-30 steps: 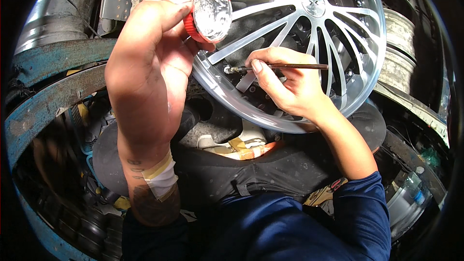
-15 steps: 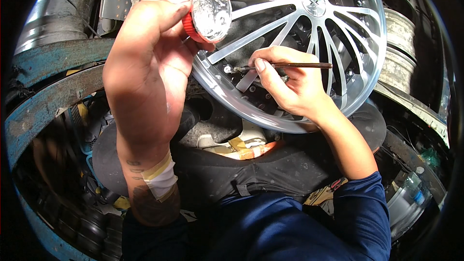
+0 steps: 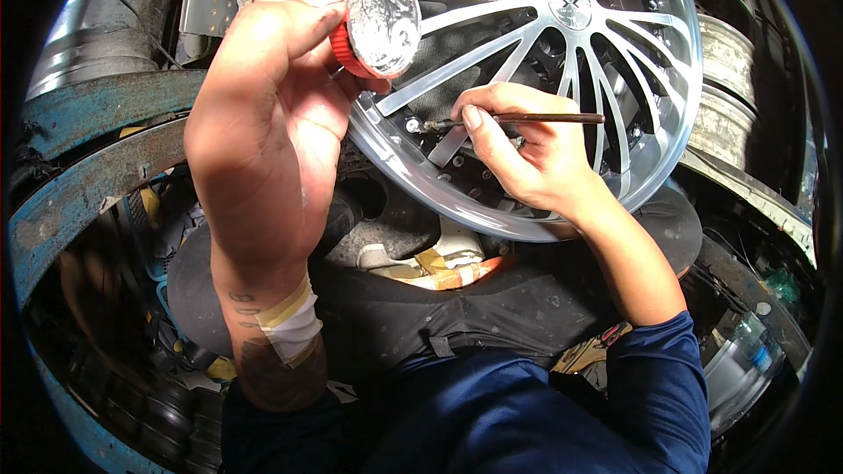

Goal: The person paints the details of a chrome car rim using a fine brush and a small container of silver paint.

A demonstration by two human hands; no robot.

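Note:
My left hand (image 3: 272,96) is closed around a red ridged cap (image 3: 384,25), tilted so its inside faces me; silvery paint coats the inside. In my right hand (image 3: 531,145), a thin dark paintbrush (image 3: 544,118) is pinched between thumb and fingers, its handle pointing right. The brush tip meets or nearly meets a small bright bolt head (image 3: 413,125) near the rim's lower left edge. That bolt belongs to a silver multi-spoke wheel rim (image 3: 492,226), which leans before me with dark gaps between its spokes. My left fingertips are partly hidden behind the cap.
Rusty blue metal bars (image 3: 97,167) curve along the left. A large metal cylinder (image 3: 101,26) lies at the far left, and worn wheel rims (image 3: 720,79) are stacked at right. A clear plastic bottle (image 3: 751,338) lies at lower right. My dark-trousered legs are below the rim.
Almost nothing differs. My left hand with the cap and my right hand with the paintbrush stay in place, the brush tip still at the same bolt head.

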